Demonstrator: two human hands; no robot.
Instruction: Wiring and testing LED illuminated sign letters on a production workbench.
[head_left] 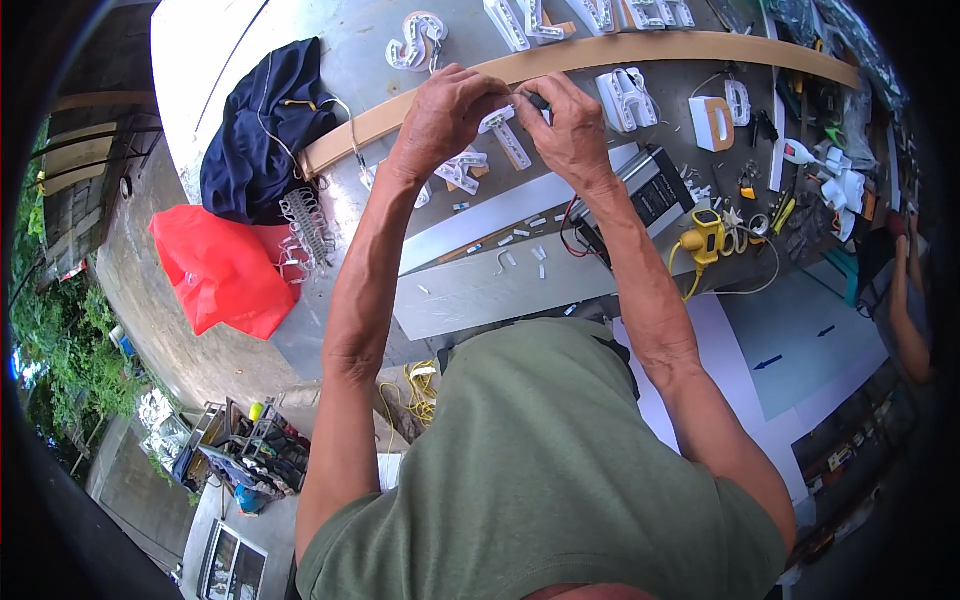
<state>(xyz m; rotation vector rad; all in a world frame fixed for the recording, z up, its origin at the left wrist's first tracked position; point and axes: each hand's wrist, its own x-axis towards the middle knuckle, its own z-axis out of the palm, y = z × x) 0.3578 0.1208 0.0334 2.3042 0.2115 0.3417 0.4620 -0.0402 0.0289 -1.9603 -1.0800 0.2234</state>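
Over the far part of the table my two hands meet, fingertips almost touching. My left hand [447, 112] is closed in a pinch, and what it holds is too small to make out. My right hand [568, 130] is closed around a small dark object [538, 103] that shows only in part. Just below the fingers stands a white channel letter [507, 140] with small light modules inside. Another such letter [462, 171] lies by my left wrist. A long tan strip [400, 108] curves across the table behind and under my hands.
More white letters [417, 42] stand along the back. A power supply [640, 195] sits by my right forearm, near a yellow plug box [706, 234]. Loose light modules litter a metal strip [480, 298]. Dark cloth [262, 140] and a red bag [222, 268] lie left. At far right another person's arm [908, 305] shows.
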